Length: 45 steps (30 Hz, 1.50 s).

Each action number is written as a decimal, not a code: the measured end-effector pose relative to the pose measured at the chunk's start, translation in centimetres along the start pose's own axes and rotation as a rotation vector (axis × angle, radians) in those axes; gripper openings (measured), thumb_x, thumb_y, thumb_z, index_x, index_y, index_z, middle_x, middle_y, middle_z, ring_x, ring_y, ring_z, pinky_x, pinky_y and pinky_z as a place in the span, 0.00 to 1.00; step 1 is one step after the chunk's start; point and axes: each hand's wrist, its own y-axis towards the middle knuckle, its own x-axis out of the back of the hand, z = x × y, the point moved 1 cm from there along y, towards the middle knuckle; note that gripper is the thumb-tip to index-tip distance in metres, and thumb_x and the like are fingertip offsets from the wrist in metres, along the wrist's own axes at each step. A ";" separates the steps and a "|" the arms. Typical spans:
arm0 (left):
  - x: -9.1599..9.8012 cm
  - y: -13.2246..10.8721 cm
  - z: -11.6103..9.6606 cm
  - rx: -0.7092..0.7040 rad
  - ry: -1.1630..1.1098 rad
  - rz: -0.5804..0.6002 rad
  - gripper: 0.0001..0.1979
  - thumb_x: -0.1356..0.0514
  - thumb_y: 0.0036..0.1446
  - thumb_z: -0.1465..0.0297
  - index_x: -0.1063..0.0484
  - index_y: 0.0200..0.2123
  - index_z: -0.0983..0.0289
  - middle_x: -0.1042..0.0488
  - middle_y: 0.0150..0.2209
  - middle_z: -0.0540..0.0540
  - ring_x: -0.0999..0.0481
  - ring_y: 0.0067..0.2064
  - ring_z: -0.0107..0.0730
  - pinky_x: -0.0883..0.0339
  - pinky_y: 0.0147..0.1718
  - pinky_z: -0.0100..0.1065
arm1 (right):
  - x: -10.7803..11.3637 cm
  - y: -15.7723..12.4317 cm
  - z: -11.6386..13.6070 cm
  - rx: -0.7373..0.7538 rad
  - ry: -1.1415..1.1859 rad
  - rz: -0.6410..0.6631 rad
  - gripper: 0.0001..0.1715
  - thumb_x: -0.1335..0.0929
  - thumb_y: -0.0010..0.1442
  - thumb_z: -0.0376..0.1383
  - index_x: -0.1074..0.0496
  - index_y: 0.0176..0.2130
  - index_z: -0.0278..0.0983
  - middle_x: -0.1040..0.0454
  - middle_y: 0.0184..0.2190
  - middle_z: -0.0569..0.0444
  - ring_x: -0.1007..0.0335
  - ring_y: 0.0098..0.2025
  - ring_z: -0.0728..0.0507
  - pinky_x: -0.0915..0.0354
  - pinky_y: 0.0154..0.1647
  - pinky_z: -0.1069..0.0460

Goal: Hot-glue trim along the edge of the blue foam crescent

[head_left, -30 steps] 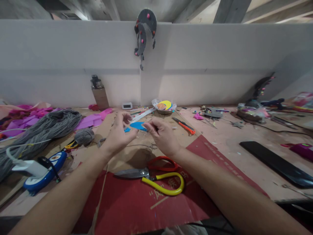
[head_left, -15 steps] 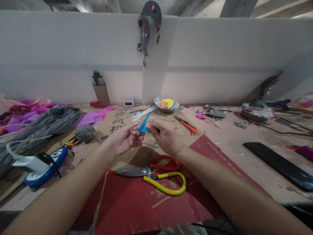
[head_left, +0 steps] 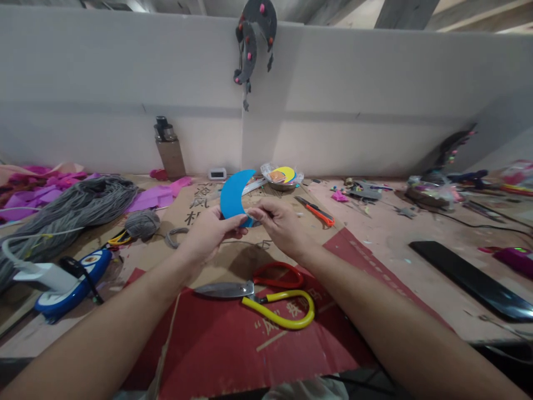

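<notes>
Between my hands stands a flat blue crescent-shaped piece (head_left: 233,194), its broad face toward me and its upper tip pointing right. My left hand (head_left: 219,229) grips its lower left part, thumb in front. With thumb and fingers pinched, my right hand (head_left: 277,225) holds the lower right end; the fingertips partly cover that end. Below the hands, large scissors (head_left: 227,290) with one red and one yellow handle lie on the red cardboard (head_left: 225,344), blades to the left.
A grey yarn ball (head_left: 142,224) and a thick grey yarn skein (head_left: 87,208) lie left, behind a blue power strip (head_left: 79,283). An orange utility knife (head_left: 318,212) lies right of my hands, near a bowl (head_left: 283,185). Farther right is a long black object (head_left: 470,280). A grey crescent ornament (head_left: 260,28) hangs on the wall.
The blue crescent has turned from nearly edge-on to showing its broad face. My left hand has closed on it with the thumb over the front; the right hand stays at its lower end.
</notes>
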 end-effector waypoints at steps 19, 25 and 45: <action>0.1 -0.1 -0.5 0.068 0.043 0.114 0.12 0.30 0.41 0.73 0.25 0.32 0.66 0.25 0.27 0.52 0.27 0.27 0.25 0.32 0.32 0.30 | 0.0 1.1 -0.6 -0.244 0.371 0.093 0.21 0.32 0.55 0.46 0.38 0.20 0.36 0.42 0.19 0.61 0.49 0.22 0.53 0.49 0.23 0.56; 0.3 -0.1 -0.5 0.092 0.021 0.130 0.12 0.30 0.40 0.73 0.24 0.31 0.66 0.25 0.27 0.52 0.26 0.27 0.25 0.32 0.31 0.29 | -0.2 0.9 -0.7 -0.318 0.429 0.136 0.22 0.32 0.55 0.48 0.39 0.21 0.36 0.44 0.19 0.63 0.50 0.20 0.54 0.50 0.20 0.56; 0.7 0.3 -0.6 -0.086 -0.070 -0.170 0.11 0.32 0.40 0.71 0.30 0.27 0.67 0.28 0.23 0.49 0.30 0.24 0.23 0.37 0.25 0.27 | -0.7 -0.7 0.7 0.273 -0.221 0.094 0.13 0.36 0.62 0.43 0.29 0.32 0.37 0.29 0.31 0.51 0.35 0.34 0.47 0.40 0.37 0.52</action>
